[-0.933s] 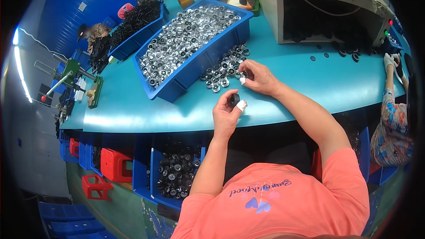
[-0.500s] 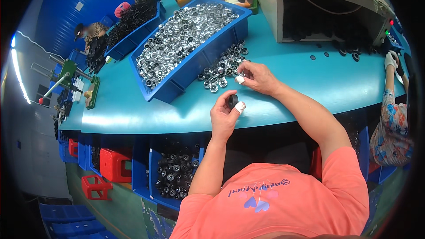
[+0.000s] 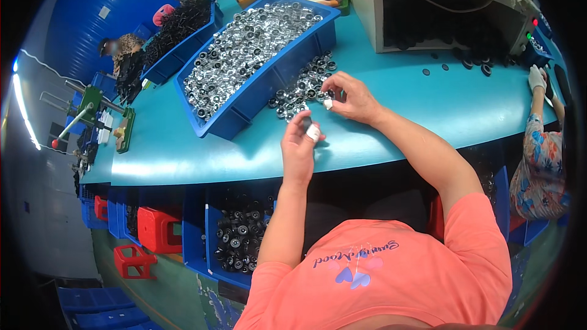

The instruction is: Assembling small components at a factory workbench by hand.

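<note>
My left hand [image 3: 296, 154] is raised over the front of the table, its fingers and thumb closed on a small black wheel [image 3: 307, 124] that the fingers partly cover. White wrapping covers the thumb tip. To its right, my right hand [image 3: 356, 101] reaches to the edge of a loose heap of small silver wheel hubs [image 3: 313, 78]. Its index finger and thumb come together in a pinch, the thumb tip also wrapped in white. Whatever lies between those fingertips is too small and hidden to make out.
A blue bin [image 3: 272, 79] full of silver hubs stands behind the heap. Beneath the table edge sits a bin of black wheels [image 3: 238, 238]. An open-fronted box [image 3: 367, 9] with black discs is at back right. A hand press [image 3: 92, 107] stands left; other people work around.
My left hand has moved slightly left and up toward the heap, turning the black wheel with it. The right hand has shifted a little left and up along the heap's edge.
</note>
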Motion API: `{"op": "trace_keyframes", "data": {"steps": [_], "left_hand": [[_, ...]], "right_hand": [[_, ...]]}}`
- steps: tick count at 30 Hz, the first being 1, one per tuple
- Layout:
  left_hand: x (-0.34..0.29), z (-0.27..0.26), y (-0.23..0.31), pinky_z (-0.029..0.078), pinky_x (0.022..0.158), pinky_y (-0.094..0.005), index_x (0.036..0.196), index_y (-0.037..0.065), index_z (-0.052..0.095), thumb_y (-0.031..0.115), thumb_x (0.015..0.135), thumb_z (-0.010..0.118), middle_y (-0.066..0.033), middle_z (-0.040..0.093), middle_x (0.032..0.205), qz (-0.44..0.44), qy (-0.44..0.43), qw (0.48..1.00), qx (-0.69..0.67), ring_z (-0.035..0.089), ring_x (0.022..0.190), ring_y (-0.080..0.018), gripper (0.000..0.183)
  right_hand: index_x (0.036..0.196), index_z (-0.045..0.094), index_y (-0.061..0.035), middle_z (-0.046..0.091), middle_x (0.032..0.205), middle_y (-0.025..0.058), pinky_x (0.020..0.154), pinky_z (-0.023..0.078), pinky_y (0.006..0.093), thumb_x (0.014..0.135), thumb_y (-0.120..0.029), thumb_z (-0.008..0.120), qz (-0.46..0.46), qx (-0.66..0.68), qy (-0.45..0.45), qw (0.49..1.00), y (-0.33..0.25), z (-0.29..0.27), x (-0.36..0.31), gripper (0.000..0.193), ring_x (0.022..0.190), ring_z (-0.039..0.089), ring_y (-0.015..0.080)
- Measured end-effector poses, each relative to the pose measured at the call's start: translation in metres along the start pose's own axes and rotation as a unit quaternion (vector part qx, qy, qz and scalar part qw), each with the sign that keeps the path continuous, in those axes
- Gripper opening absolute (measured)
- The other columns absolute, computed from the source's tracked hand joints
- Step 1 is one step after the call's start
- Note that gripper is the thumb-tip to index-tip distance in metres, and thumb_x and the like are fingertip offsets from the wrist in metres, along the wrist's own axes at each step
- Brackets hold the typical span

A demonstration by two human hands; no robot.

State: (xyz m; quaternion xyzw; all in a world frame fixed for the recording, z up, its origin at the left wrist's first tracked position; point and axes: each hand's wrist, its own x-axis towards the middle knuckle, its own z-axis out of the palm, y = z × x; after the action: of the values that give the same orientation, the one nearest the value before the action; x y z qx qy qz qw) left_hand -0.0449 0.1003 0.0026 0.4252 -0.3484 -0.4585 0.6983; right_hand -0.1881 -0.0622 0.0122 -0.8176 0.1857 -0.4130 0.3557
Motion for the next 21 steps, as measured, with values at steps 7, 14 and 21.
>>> {"op": "trace_keyframes", "data": {"steps": [7,14,21], "left_hand": [[0.040,0.001,0.012,0.055,0.088,-0.0343,0.137,0.003,0.053,0.015,0.102,0.062,-0.0088,0.064,0.110,-0.013,-0.024,0.995,-0.098,0.062,0.099,-0.0161,0.038],[0.047,-0.013,-0.007,0.054,0.090,-0.0384,0.139,0.002,0.052,0.035,0.107,0.052,-0.0125,0.064,0.110,-0.054,-0.037,0.986,-0.152,0.061,0.096,-0.0181,0.046],[0.041,-0.016,-0.006,0.054,0.091,-0.0391,0.139,0.003,0.054,0.039,0.107,0.051,-0.0097,0.064,0.117,-0.077,-0.053,0.982,-0.164,0.061,0.097,-0.0189,0.048]], "right_hand": [[0.110,0.065,-0.0075,0.060,0.093,0.0031,0.070,0.052,0.0278,0.079,-0.011,0.075,0.061,0.097,0.011,0.993,-0.007,-0.001,0.000,0.033,0.080,0.060,0.0123],[0.113,0.066,-0.0077,0.061,0.090,0.0013,0.069,0.052,0.0259,0.080,-0.009,0.074,0.053,0.114,-0.005,0.992,-0.009,0.000,-0.001,0.034,0.078,0.060,0.0109],[0.112,0.067,-0.0076,0.064,0.094,-0.0016,0.069,0.052,0.0243,0.080,-0.013,0.083,0.041,0.127,-0.028,0.991,-0.019,0.002,-0.003,0.036,0.082,0.061,0.0080]]}}
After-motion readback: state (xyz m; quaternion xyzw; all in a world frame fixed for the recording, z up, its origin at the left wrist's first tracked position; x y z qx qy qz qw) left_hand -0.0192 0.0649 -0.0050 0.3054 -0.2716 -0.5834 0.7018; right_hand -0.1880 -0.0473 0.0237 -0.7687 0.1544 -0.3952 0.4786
